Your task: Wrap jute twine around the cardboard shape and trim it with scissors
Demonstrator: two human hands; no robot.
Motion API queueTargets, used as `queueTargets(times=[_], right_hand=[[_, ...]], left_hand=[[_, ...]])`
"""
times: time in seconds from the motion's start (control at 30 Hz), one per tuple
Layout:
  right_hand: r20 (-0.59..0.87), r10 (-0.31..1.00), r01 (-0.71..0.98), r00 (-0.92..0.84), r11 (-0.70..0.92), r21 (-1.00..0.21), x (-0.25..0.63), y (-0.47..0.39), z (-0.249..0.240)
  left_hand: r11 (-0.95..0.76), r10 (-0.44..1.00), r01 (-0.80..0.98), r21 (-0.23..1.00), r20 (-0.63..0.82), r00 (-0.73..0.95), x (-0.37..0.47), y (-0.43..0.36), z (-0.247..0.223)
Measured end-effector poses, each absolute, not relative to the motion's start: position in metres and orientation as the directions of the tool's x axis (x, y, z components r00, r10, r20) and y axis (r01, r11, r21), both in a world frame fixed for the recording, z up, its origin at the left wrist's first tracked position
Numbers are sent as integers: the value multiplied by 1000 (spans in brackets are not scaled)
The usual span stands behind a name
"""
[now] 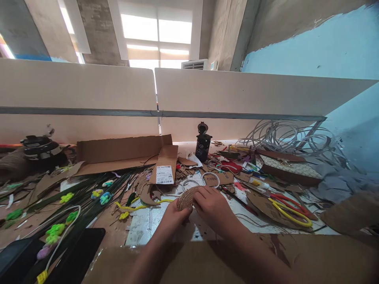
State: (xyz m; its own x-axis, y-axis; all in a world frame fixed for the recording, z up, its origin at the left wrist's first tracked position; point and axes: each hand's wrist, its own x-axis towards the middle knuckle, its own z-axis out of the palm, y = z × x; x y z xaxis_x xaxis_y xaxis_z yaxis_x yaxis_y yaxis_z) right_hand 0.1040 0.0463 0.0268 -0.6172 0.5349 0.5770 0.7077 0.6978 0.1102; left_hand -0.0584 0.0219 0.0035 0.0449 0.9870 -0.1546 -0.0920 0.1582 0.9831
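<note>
Near the middle of the worktable, a curved piece wound with brown twine (186,198) is up in both hands. My left hand (175,217) grips its left end, thumb on top. The fingers of my right hand (211,207) are closed at its right side, pressed together on the edge; the fingertips are partly hidden. Just behind lie a crescent of cardboard (148,196), a yellow fuzzy stem (139,206) and white rings (211,179).
Scissors with red and yellow handles (291,211) lie right on a cardboard piece. An open cardboard box (124,156) and a black bottle (203,144) stand behind. Crocheted flowers (106,198) are at left, a wire coil (284,136) at back right. A dark phone-like slab (85,252) lies front left.
</note>
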Motion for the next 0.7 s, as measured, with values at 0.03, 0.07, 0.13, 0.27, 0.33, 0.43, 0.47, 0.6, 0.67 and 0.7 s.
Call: queueTargets(times=[0.03,0.07,0.13,0.27,0.33,0.43,0.47,0.6,0.67,0.7], right_hand=[[573,540,709,-616,698,104,104,46,27],[571,545,709,-614,699,94,104,45,28],[563,560,704,-608,708,55,105,44,28],[535,623,678,-571,725,-122,110,45,29],[511,669,669,-539,709,-222,113,47,30],[477,734,683,-483,657,-320,118,51,31],[468,753,689,-462,637,-345,119,53,32],[452,810,696,-373,567,-440,122,57,34],[451,827,674,-336,545,-498,123,59,34],[445,834,652,-325,539,-534,123,60,34]], left_hand=[[150,988,-95,984,-147,37,-58,22,3],[140,990,-101,985,-138,29,-58,22,2],[127,992,-115,985,-125,17,-58,22,0],[126,992,-134,983,-125,14,-59,23,-2],[139,990,-144,980,-139,10,-60,23,-1],[154,988,-150,977,-156,-1,-61,23,-2],[157,987,-149,976,-158,0,-61,23,-3],[157,987,-140,978,-159,-2,-63,23,-4],[160,987,-112,981,-162,-16,-64,23,-3],[162,986,-94,982,-165,-23,-64,23,-1]])
